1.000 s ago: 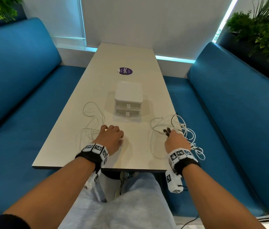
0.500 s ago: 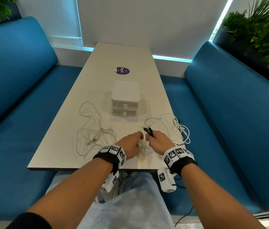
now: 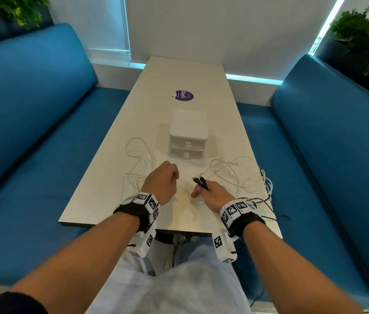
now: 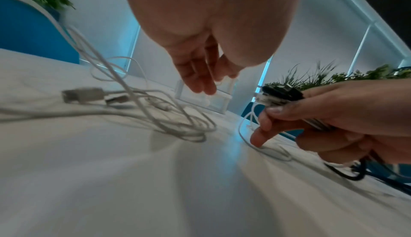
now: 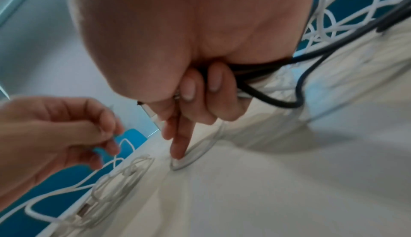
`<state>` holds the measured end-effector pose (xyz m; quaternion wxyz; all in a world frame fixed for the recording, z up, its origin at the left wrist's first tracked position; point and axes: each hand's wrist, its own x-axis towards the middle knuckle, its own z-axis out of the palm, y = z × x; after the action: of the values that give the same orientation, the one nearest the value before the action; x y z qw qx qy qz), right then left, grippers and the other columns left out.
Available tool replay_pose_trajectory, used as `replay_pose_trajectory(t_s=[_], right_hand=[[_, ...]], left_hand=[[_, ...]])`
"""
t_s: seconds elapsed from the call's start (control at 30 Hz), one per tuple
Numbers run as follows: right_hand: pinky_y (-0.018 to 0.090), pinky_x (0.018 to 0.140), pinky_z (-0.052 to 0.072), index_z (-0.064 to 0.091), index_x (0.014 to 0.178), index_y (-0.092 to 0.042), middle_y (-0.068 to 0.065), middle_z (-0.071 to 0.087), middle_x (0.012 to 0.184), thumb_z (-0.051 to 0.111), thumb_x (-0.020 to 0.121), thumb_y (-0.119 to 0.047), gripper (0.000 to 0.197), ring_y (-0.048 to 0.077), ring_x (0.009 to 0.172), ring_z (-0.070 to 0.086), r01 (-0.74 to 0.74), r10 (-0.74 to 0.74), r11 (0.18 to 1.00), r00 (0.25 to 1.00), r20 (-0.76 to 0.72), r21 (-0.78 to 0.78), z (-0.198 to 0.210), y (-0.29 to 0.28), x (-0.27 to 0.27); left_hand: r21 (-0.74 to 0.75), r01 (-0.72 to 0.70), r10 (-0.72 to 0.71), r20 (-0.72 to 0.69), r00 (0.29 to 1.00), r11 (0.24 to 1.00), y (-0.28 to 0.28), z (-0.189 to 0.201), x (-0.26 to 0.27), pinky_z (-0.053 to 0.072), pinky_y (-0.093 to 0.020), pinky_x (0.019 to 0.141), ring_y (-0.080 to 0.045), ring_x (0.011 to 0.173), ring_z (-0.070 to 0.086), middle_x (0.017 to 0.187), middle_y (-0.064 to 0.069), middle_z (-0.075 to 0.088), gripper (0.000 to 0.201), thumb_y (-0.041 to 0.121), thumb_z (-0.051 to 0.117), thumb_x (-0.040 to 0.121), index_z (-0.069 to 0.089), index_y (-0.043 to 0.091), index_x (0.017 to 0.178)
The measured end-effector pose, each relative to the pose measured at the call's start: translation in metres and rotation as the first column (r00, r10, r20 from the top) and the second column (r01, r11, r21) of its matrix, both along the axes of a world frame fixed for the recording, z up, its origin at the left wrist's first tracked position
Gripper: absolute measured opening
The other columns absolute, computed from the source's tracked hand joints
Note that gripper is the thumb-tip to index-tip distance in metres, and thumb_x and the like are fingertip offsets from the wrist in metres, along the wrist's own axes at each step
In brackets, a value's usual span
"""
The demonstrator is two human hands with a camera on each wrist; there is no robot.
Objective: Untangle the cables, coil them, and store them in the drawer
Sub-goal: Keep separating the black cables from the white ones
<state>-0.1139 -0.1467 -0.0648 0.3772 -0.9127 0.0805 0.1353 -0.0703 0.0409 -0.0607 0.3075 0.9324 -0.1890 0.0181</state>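
As loose cables point(image 3: 235, 175) spill over the bench's point(image 3: 102, 200) right edge, the right hand point(image 3: 213, 196) grips a bundle of plugs point(image 3: 200, 181); the left hand point(image 3: 162, 182) hovers, fingers loosely curled, holding nothing. Beyond, the drawer unit point(image 3: 188, 138) stands closed mid-bench.

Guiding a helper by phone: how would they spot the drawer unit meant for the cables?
Find the long pale table between the blue benches. At its middle, just nearer than the purple sticker, stands the drawer unit. It is the only box there: white, two stacked closed drawers, loose cables on both sides.
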Motion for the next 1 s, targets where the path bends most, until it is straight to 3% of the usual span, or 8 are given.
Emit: replay_pose_trajectory(t_s=[0.07,0.17,0.3,0.5,0.73,0.8,0.9,1.0], right_hand=[[0.034,0.086,0.047,0.07,0.092,-0.025,-0.003,0.072,0.101,0.047,0.099,-0.033,0.026,0.021,0.095,0.065,0.022,-0.02,0.999,0.999,0.035,-0.048,0.002,0.003,0.002],[0.033,0.078,0.047,0.067,0.096,-0.024,0.002,0.069,0.101,0.044,0.1,-0.031,0.024,0.024,0.091,0.063,0.047,-0.04,0.993,0.997,0.064,-0.111,0.006,0.005,0.001],[0.03,0.07,0.044,0.062,0.095,-0.024,0.001,0.069,0.098,0.042,0.101,-0.028,0.021,0.021,0.086,0.062,0.07,-0.063,0.991,0.996,0.064,-0.118,0.004,0.007,0.0],[0.03,0.063,0.04,0.066,0.092,-0.021,0.003,0.065,0.093,0.041,0.101,-0.028,0.027,0.023,0.083,0.061,0.175,-0.165,0.982,0.979,0.12,-0.073,0.01,0.004,0.002],[0.03,0.067,0.043,0.073,0.092,-0.02,0.005,0.069,0.089,0.046,0.098,-0.039,0.033,0.023,0.08,0.063,0.16,-0.15,0.986,0.974,0.169,-0.045,0.018,0.012,0.002],[0.032,0.071,0.046,0.072,0.095,-0.017,0.006,0.07,0.089,0.048,0.098,-0.042,0.035,0.025,0.084,0.063,0.117,-0.104,0.991,0.979,0.177,-0.061,0.017,0.016,0.001],[0.033,0.072,0.048,0.072,0.094,-0.016,0.006,0.07,0.087,0.05,0.098,-0.035,0.029,0.025,0.084,0.064,0.076,-0.065,0.996,0.979,0.192,-0.047,0.014,0.018,-0.001],[0.032,0.07,0.047,0.066,0.088,-0.024,0.002,0.067,0.087,0.049,0.098,-0.027,0.02,0.024,0.08,0.063,0.149,-0.125,0.984,0.968,0.218,-0.096,0.01,0.006,0.002]], left_hand=[[0.175,-0.079,0.09,-0.057,0.994,0.981,0.009,-0.004,0.003,0.049,-0.04,0.08,-0.025,0.086,0.058,0.099,-0.002,0.057,0.011,0.018,0.046,0.094,0.057,0.015,0.096],[0.421,-0.079,0.119,-0.068,0.991,0.903,0.014,-0.017,0.003,0.044,-0.042,0.087,-0.026,0.086,0.058,0.089,-0.002,0.061,0.028,0.04,0.042,0.094,0.059,0.017,0.092],[0.466,-0.044,0.068,-0.033,0.997,0.884,0.014,-0.022,0.002,0.033,-0.042,0.091,-0.022,0.09,0.053,0.087,0.003,0.059,0.02,0.035,0.046,0.091,0.061,0.025,0.082],[0.339,-0.081,0.071,0.041,0.997,0.937,0.009,-0.022,0.002,0.026,-0.039,0.087,-0.019,0.091,0.05,0.087,0.008,0.062,0.018,0.03,0.044,0.092,0.062,0.03,0.093],[0.206,0.106,-0.097,-0.053,0.994,0.973,-0.009,-0.017,-0.005,0.024,-0.039,0.097,-0.018,0.093,0.059,0.088,0.008,0.07,0.013,0.029,0.046,0.098,0.059,0.028,0.1],[0.168,0.171,-0.159,-0.084,0.984,0.971,-0.014,-0.015,-0.007,0.029,-0.039,0.096,-0.018,0.091,0.06,0.089,0.008,0.07,0.011,0.026,0.047,0.097,0.058,0.026,0.098],[0.078,0.215,-0.202,-0.14,0.969,0.974,-0.018,-0.012,-0.009,0.045,-0.035,0.083,-0.019,0.088,0.063,0.087,0.007,0.071,0.011,0.022,0.048,0.097,0.059,0.023,0.097],[0.155,0.248,-0.225,-0.154,0.962,0.956,-0.01,-0.014,-0.009,0.048,-0.033,0.08,-0.018,0.085,0.062,0.086,0.004,0.071,0.016,0.029,0.05,0.098,0.064,0.022,0.096]])
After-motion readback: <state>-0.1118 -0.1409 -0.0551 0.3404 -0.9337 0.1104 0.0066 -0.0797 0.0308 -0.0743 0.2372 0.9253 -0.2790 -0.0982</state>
